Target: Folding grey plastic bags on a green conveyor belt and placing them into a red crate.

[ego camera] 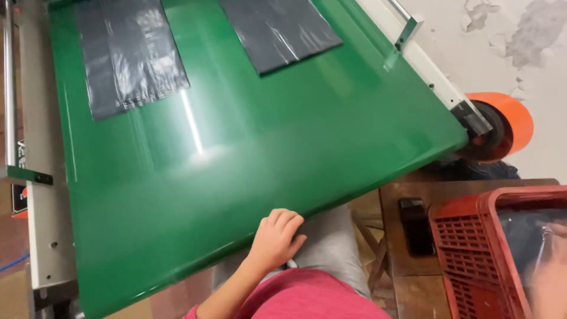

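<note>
On the green belt (266, 147), well up from the left hand (274, 239) resting loosely curled and empty at its near edge, lie two black bags (130, 56), probably light, limp and slippery, best pinched at an edge; the right hand (552, 283) blurs over the red crate (472, 248), grip unclear.

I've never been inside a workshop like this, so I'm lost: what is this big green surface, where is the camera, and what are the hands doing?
The picture comes from a camera worn on the person's head, looking down. The green surface is a wide conveyor belt with pale metal side rails. Two flat dark plastic bags lie on it, apart from each other. An orange roller sits at the belt's end. The left hand rests empty at the belt's near edge, its fingers curled. The right hand is blurred at the frame's edge, over a red plastic crate; what it holds is unclear. A dark phone-like thing lies on the wooden table.
</note>
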